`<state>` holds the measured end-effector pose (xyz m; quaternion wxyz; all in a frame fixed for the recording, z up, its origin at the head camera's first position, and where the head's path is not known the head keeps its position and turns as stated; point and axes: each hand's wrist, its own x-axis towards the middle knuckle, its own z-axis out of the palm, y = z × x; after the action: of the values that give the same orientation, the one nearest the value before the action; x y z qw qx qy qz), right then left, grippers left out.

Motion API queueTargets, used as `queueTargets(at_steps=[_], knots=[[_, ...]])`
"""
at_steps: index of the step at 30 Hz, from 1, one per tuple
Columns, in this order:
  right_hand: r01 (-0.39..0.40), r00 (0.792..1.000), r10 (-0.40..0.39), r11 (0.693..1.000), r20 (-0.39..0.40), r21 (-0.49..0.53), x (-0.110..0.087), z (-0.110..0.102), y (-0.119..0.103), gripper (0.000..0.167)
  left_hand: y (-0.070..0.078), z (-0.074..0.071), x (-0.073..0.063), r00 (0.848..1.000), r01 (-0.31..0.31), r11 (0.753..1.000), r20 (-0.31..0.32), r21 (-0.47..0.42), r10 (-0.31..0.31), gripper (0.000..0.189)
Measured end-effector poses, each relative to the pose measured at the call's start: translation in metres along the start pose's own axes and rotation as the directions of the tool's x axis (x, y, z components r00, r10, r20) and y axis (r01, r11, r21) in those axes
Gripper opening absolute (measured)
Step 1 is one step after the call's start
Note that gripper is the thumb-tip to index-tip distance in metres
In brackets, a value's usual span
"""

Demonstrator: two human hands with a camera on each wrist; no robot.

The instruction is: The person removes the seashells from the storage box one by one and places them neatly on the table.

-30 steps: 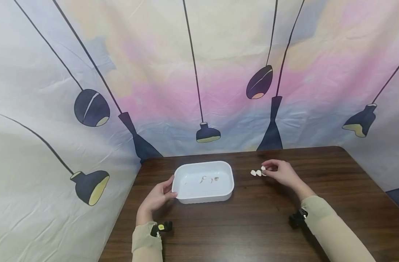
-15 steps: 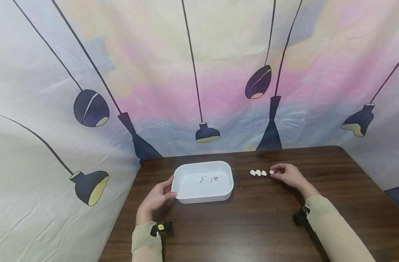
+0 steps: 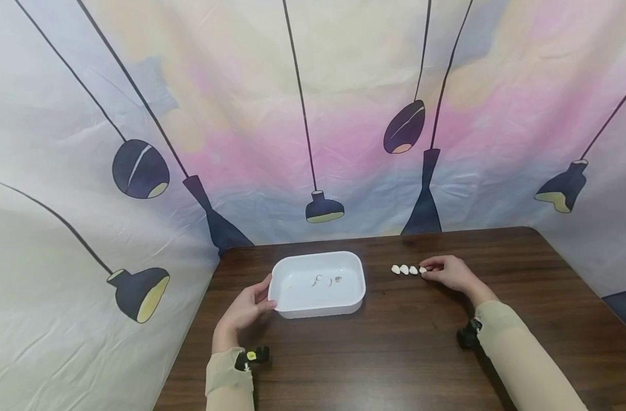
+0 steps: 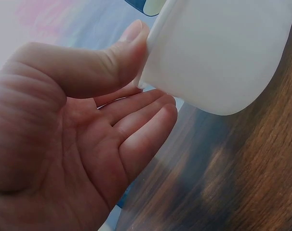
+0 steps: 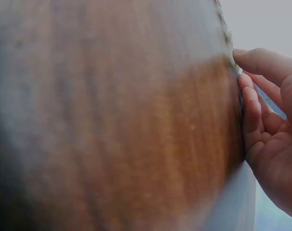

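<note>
On the left of the table, my left hand (image 3: 244, 310) grips the near-left corner of a white rectangular tray (image 3: 320, 313). In the left wrist view the thumb lies against the tray's rim (image 4: 153, 50), with the fingers below it. My right hand (image 3: 450, 275) pinches a small white piece, shell-like in shape (image 3: 423, 270), at the right end of a short row. Similar white pieces (image 3: 404, 269) lie to its left, side by side. The right wrist view shows the thumb and fingers at the table surface, the pinched piece barely visible there.
Inside the tray lie several small pale and brownish bits (image 3: 338, 279), too small to identify surely. The dark wooden table (image 3: 354, 365) ends at a hanging cloth (image 3: 364, 142) printed with lamps, close behind the tray and the row.
My right hand first moved right, away from the row, uncovering its pieces, then slid back slightly left with one piece, closing up to the row. The left hand and tray stayed put.
</note>
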<state>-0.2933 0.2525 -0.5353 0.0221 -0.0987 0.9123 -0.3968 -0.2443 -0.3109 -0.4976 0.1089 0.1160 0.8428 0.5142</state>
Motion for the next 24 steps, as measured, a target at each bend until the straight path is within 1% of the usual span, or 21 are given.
queueTargets(at_steps=[7,13,17,24], knots=[[0.003,1.000,-0.003,1.000,-0.012,-0.008,-0.0005,0.0018,0.0020,0.036,0.0036,-0.0002,-0.0008,1.000,0.002,1.000,0.002,0.000,-0.002,0.079],[0.011,1.000,-0.011,1.000,-0.010,0.008,0.0003,0.0045,0.0027,0.036,0.0009,-0.0022,-0.0007,1.000,-0.007,1.000,0.004,0.016,0.007,0.079],[0.003,1.000,-0.003,1.000,-0.007,0.014,0.0007,0.0058,0.0026,0.036,-0.0012,-0.0029,-0.0005,1.000,-0.010,1.000,0.005,0.020,0.010,0.079],[-0.010,1.000,0.010,1.000,-0.008,0.030,0.0000,0.0045,0.0026,0.037,0.0007,-0.0001,-0.0002,1.000,-0.001,1.000,0.005,-0.001,0.001,0.079]])
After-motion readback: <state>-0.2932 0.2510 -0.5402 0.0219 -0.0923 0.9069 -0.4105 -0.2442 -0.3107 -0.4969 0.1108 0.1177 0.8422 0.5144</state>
